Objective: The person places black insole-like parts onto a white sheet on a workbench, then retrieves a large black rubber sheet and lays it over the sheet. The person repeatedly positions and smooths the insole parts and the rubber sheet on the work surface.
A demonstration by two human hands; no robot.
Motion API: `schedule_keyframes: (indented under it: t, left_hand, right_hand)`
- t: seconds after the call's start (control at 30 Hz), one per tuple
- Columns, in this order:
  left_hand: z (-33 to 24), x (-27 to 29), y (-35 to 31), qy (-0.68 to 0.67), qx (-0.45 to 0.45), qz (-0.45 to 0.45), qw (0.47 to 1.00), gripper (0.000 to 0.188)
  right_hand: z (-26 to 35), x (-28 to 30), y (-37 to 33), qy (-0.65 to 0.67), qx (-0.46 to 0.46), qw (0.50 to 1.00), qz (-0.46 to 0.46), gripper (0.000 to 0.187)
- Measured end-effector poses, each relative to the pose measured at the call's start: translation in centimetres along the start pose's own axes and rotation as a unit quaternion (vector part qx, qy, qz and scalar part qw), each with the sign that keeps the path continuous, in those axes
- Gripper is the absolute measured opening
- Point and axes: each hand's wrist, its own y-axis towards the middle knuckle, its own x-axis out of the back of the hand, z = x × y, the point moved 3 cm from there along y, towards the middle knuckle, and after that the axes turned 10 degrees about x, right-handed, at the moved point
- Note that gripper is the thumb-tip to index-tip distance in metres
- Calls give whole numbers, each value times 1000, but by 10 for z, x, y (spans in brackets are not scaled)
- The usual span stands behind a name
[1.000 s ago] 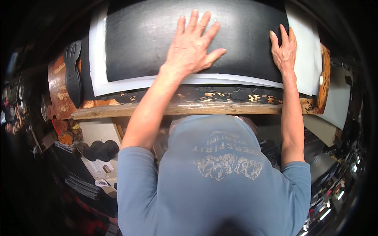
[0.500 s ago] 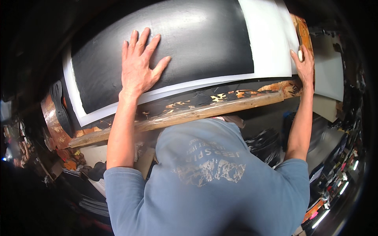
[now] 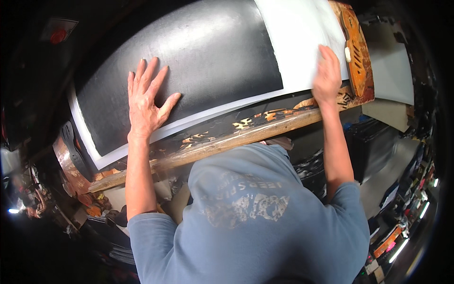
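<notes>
Since the earlier frame, the right hand (image 3: 327, 78) has shifted from beside the orange template (image 3: 355, 45) to over the white sheet (image 3: 302, 28). The whole view has turned too, so any slide of the sheets cannot be told. Nearest, at lower centre, is the blue shirt (image 3: 246, 189); beyond it a wooden rail (image 3: 236, 139) slants up to the right. Left of centre, the left hand (image 3: 147, 104) rests palm down on the black sheet (image 3: 203, 57), its fingers spread wide and gripping nothing. The black sheet fills the upper left and centre, lying on the white sheet. The right hand, at centre right, is blurred, its fingers close together; no held object shows, but its grip and contact with the surface cannot be told. As judged from the layout, the laying of black on white is done; a broad white margin remains uncovered at right, a narrow one at left and in front. No outline or cut is visible on the black sheet. Off the sheets lie a dark template (image 3: 73, 146) at far left and, at upper right, the orange template with a small white piece (image 3: 348, 54) at its edge.
</notes>
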Motion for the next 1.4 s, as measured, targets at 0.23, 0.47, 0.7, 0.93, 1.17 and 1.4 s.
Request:
schedule_keyframes:
  t: [0.23, 0.47, 0.7, 0.93, 1.17, 1.4]
  left_hand:
    - [3, -2, -1, 2, -11, -1, 1000, 65]
    - [-1, -6, 5, 6, -13, -13, 1000, 62]
    - [2, -3, 3, 1, -17, -19, 1000, 60]
    - [20, 0, -2, -89, -32, -62, 994, 50]
    - [93, 34, -73, 76, 277, -89, 954, 60]
    - [108, 18, -83, 58, 306, -167, 935, 72]
  right_hand:
    - [-3, -1, 4, 38, -1, 998, -43, 37]
    - [-17, -19, 17, -19, -24, 999, -39, 41]
    - [-24, 12, 4, 23, 14, 1000, -15, 42]
    - [-149, 60, -14, -129, -144, 964, 185, 74]
    - [-201, 71, -48, 16, -115, 977, 180, 79]
    - [-214, 75, -31, 152, -196, 956, 156, 70]
